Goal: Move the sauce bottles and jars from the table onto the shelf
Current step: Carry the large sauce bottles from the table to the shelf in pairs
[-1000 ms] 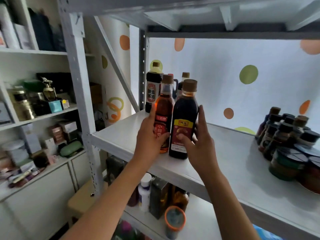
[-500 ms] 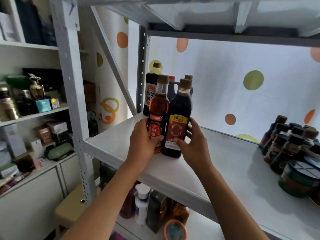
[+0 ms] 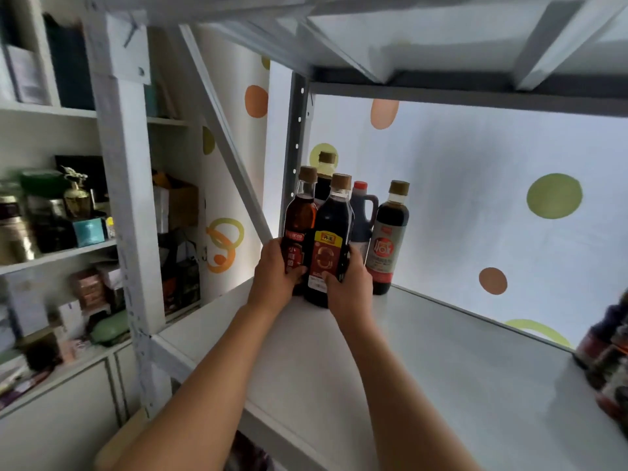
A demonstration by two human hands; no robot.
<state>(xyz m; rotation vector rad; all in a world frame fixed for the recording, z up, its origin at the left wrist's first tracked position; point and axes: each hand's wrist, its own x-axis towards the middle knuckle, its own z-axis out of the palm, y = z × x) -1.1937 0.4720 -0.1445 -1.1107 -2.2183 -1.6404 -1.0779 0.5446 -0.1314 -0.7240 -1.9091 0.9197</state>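
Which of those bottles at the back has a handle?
The dark jug with the red cap, standing behind the two held bottles. It alone has a loop handle on its right side; the others are plain bottles with brown caps.

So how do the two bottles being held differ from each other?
The reddish-brown bottle, in the left hand, holds translucent amber liquid under a red label. The near-black bottle, in the right hand, looks opaque, has a yellow-topped label and stands nearer the camera. Both stand upright with brown caps.
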